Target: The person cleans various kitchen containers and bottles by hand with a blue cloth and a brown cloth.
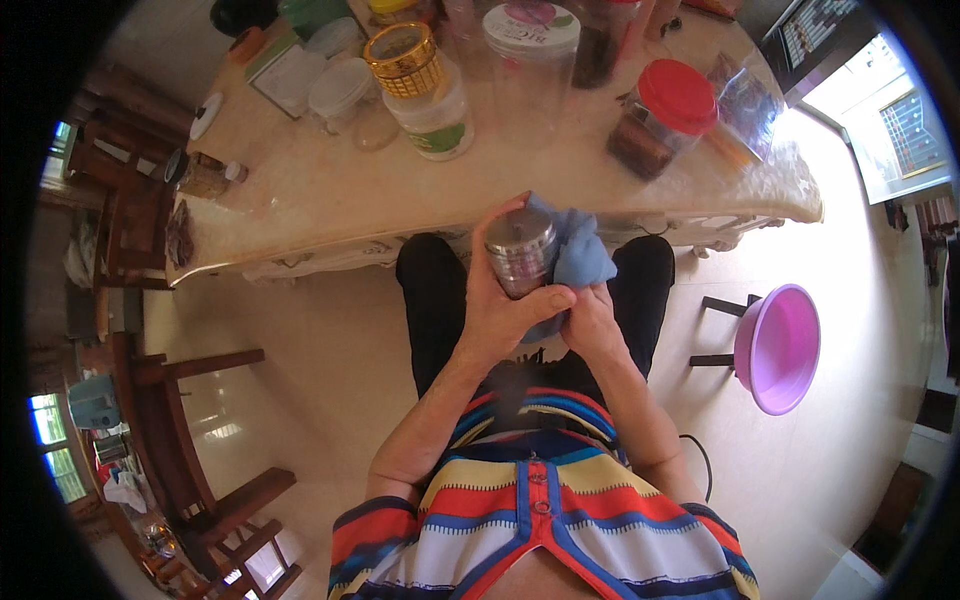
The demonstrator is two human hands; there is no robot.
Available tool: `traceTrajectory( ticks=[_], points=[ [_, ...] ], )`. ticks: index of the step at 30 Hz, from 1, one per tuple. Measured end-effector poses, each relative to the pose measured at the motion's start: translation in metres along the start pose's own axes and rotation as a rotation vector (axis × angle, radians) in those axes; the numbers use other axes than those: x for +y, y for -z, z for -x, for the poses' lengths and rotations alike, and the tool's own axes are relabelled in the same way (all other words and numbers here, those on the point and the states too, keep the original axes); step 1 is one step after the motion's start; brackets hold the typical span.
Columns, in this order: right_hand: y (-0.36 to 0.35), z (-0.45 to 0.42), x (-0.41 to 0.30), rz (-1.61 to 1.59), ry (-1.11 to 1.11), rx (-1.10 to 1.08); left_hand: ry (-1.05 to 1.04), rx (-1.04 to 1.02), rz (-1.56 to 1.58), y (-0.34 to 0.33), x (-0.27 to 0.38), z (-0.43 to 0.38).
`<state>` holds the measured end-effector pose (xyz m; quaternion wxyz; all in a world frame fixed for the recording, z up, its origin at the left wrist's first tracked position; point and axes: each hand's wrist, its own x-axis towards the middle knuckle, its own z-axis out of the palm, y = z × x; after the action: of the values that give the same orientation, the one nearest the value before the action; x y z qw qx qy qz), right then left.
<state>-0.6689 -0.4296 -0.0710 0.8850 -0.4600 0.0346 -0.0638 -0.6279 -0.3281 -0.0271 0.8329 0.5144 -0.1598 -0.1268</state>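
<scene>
My left hand [491, 315] grips a jar with a silver lid [522, 251], tilted so that its lid faces away from me. A blue cloth [585, 251] lies against the jar's right side, and my right hand [596, 319] holds it there. The fingers of both hands are partly hidden behind the jar and the cloth. Jar and hands are above my lap, just in front of the near edge of a cream marble-look table [330, 217].
On the table stand a gold-lidded jar [427, 112], a clear tub with a printed lid [531, 82] and a red-lidded jar [667, 112]. A small dark-lidded jar [201, 176] lies at left. Rightward, a purple basin [784, 349] is on a dark stool [720, 360]. Wooden chairs [176, 442] line the left.
</scene>
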Motion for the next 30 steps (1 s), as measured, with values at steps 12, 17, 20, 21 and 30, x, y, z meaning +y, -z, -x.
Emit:
traceTrajectory(
  ticks=[12,17,20,21,30],
  points=[
    [-0.024,-0.003,-0.016,-0.195,-0.025,0.149,0.013,-0.108,-0.065,0.010,-0.009,-0.006],
    [0.003,-0.004,0.007,0.152,0.044,0.057,0.091,-0.068,0.035,0.015,-0.007,-0.009],
    [-0.002,-0.005,-0.009,0.772,0.372,-0.015,-0.093,-0.043,-0.104,0.009,-0.009,-0.007],
    [-0.003,-0.004,-0.012,0.940,0.421,-0.013,-0.140,-0.058,-0.188,0.011,-0.011,-0.006],
    [-0.014,-0.004,-0.007,-0.141,-0.169,0.249,-0.304,-0.150,-0.555,0.032,-0.010,-0.013]
  ],
)
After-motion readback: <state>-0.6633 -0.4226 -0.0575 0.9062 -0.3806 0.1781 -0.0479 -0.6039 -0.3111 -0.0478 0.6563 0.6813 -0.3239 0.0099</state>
